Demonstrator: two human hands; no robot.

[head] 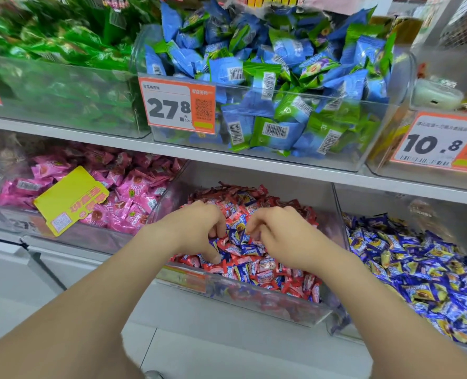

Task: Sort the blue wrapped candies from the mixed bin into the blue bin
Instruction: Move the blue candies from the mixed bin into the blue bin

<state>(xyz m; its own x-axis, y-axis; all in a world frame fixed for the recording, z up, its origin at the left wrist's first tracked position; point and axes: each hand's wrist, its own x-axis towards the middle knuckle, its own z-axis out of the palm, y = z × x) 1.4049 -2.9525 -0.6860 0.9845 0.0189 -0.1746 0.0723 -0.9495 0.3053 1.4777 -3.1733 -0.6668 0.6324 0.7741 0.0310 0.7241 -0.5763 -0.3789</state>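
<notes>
The mixed bin (254, 302) is the big clear box in the middle, full of red and blue sweets all jumbled up. Just to the right of the mixed bin is the blue bin (377, 206). It is piled high, so I think sweets dropped on top could roll off its front and fall to the floor. Above the mixed bin sits a top bin (254, 157) with light blue and green packets. That one looks blue too, so a sweet could be put up there by mistake.

Both hands are inside the mixed bin, near its front. The left hand (197, 228) has its fingers and thumb bent down into the pile. The right hand (278, 236), close beside it, has its fingers curled down too. The fingertips are partly hidden among the sweets, so I cannot tell if either hand is really holding one or only digging.

The blue candies (243, 237) that need to move are in the mixed bin. A bunch sits between the two hands, and more lie along the front. Red candies (265, 274) touch them on every side. So a big grab would likely bring red ones along, and those would end up in the blue bin. The wrappers look shiny and slippery, so one pinched by its end could slip out on the way to the right. Digging so near the front could also push sweets over the front wall of the mixed bin
</notes>
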